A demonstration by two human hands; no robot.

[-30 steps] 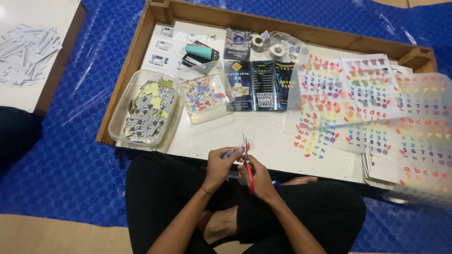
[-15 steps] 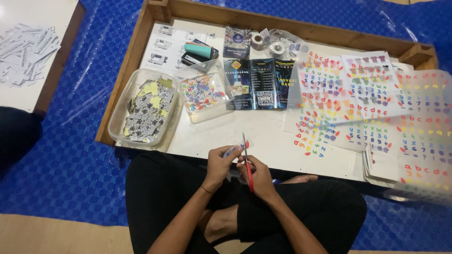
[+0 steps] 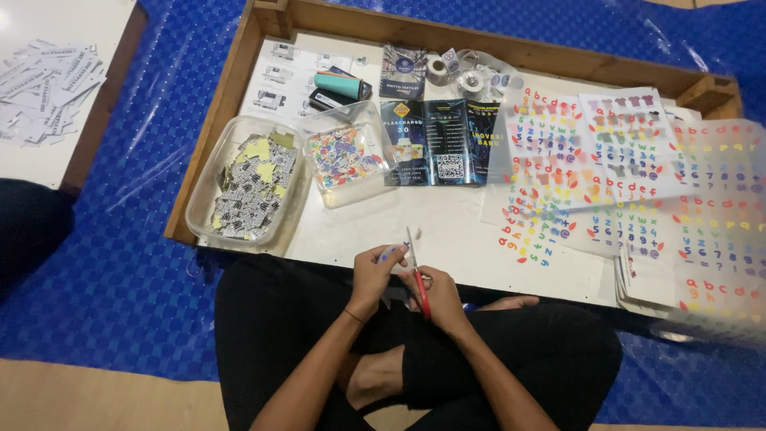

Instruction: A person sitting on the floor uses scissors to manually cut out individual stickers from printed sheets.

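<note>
A person sits cross-legged at the near edge of a low wooden-rimmed table, hands together just over its white top. The right hand is clenched around the red handles of a pair of scissors; the blades point up and away, and whether they are parted or closed is too small to tell. The left hand pinches a small pale sticker piece between thumb and fingers, right against the blades. The piece is mostly hidden by the fingers, so its shape and print cannot be made out.

Left of the hands stands a clear plastic tub filled with black-and-white and yellow cut slips. Beside it, a smaller clear tub holds a heap of coloured cut-outs. Behind that lie dark leaflets, a teal tube and rolls of tape, partly overlapping one another. To the right, sheets of coloured letter and number stickers spread across the table; those at the far right are blurred and run past the table's edge, and the stack beneath them is only partly seen.

At the upper left, a second white surface, cut off by the frame, carries loose printed strips. A blue plastic mat covers the floor.
</note>
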